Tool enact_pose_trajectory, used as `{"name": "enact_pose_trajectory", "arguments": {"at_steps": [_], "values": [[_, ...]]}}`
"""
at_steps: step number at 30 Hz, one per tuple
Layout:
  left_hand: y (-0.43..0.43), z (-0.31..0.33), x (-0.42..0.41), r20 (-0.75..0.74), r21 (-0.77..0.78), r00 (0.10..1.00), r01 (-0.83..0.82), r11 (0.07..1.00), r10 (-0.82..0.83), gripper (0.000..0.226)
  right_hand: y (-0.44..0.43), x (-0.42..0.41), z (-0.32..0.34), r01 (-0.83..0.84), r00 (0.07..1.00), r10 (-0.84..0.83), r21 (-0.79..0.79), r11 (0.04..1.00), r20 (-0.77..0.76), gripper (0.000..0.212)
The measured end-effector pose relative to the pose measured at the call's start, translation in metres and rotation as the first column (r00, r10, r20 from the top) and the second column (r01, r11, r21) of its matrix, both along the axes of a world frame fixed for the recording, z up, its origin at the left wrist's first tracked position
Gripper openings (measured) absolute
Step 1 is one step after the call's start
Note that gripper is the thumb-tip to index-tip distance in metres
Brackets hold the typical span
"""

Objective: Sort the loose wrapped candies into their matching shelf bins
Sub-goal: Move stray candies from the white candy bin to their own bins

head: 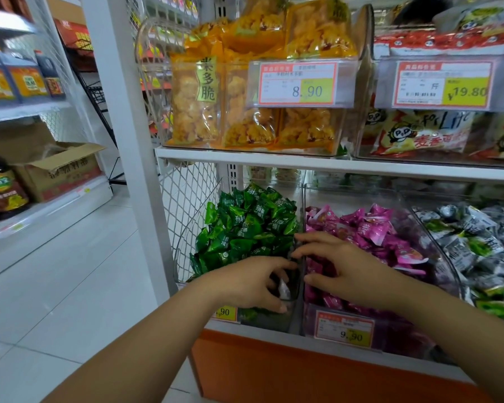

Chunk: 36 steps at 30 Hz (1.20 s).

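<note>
Green bin (pixel 268 321): clear tub on the lower shelf, heaped with green candies (pixel 250 225); the front corner by the dividing wall sits lower than the rest.
Left hand (pixel 245 283): down in that front corner, fingers curled round a pale candy (pixel 284 290) whose wrapper looks pinkish-white, not green.
Right hand (pixel 344 269): fingers spread and relaxed, lying across the wall between the two tubs, fingertips on the green side; it holds nothing that I can see.
Pink bin (pixel 396 341): right beside the green one, full of pink candies (pixel 367 228); probably where the pale piece belongs, though its print is too blurred to be sure.
Step in hand: lifting the stray out of the green heap. Best to pinch the wrapper's body, raise it above the wall, check it against the pink ones, then drop it well inside.
In the way: the right hand lies over the very wall the candy must cross; moving it aside would open the path. The green pile slopes toward the low corner and could slide.
Around: grey candies (pixel 477 237) in the next tub right, a price tag (pixel 345 330) on the pink bin's front, orange snack bags (pixel 192 103) on the shelf above, a cardboard box (pixel 56 167) across the aisle.
</note>
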State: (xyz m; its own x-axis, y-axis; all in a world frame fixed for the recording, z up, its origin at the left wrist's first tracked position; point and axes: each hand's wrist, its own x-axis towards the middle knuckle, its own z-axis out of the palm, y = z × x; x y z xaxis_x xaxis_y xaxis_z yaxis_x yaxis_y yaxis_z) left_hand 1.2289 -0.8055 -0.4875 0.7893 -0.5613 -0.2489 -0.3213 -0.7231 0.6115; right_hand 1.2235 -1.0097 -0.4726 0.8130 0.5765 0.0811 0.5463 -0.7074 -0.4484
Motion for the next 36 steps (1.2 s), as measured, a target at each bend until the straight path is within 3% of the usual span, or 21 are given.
{"name": "enact_pose_trajectory", "arguments": {"at_steps": [12, 15, 17, 21, 24, 27, 32, 36], "values": [[0.008, 0.008, 0.001, 0.052, -0.103, 0.997, -0.059, 0.993, 0.065, 0.025, -0.012, -0.022, 0.002, 0.010, 0.997, -0.011, 0.018, 1.000, 0.073, 0.034], [0.008, 0.005, -0.004, 0.164, -0.109, 0.980, -0.091, 0.990, 0.109, 0.009, -0.018, -0.024, 0.001, 0.024, 0.994, -0.028, 0.043, 0.999, 0.109, 0.031], [0.008, 0.009, -0.011, 0.284, -0.224, 0.935, -0.151, 0.963, 0.213, 0.009, -0.021, -0.029, 0.002, 0.044, 0.992, -0.053, 0.076, 0.996, 0.118, 0.031], [-0.001, 0.042, -0.030, 0.356, -0.564, 0.833, -0.170, 0.808, 0.423, 0.017, -0.024, -0.043, 0.008, 0.100, 0.992, -0.118, 0.257, 0.961, 0.053, 0.044], [-0.029, 0.060, -0.042, 0.326, -0.601, 0.866, -0.119, 0.791, 0.378, 0.017, -0.024, -0.054, 0.014, 0.175, 0.984, -0.141, 0.509, 0.843, -0.104, 0.051], [-0.059, 0.065, -0.046, 0.338, -0.566, 0.890, -0.067, 0.822, 0.306, 0.015, -0.032, -0.063, 0.021, 0.224, 0.970, -0.236, 0.618, 0.753, -0.063, 0.035], [-0.088, 0.060, -0.040, 0.385, -0.516, 0.883, -0.036, 0.856, 0.269, 0.020, -0.078, -0.064, 0.021, 0.398, 0.860, -0.510, 0.584, 0.707, 0.031, 0.017], [-0.089, 0.048, -0.028, 0.403, -0.424, 0.867, -0.108, 0.899, 0.294, 0.016, -0.139, -0.048, 0.016, 0.607, 0.649, -0.742, 0.472, 0.639, 0.169, 0.033]]}}
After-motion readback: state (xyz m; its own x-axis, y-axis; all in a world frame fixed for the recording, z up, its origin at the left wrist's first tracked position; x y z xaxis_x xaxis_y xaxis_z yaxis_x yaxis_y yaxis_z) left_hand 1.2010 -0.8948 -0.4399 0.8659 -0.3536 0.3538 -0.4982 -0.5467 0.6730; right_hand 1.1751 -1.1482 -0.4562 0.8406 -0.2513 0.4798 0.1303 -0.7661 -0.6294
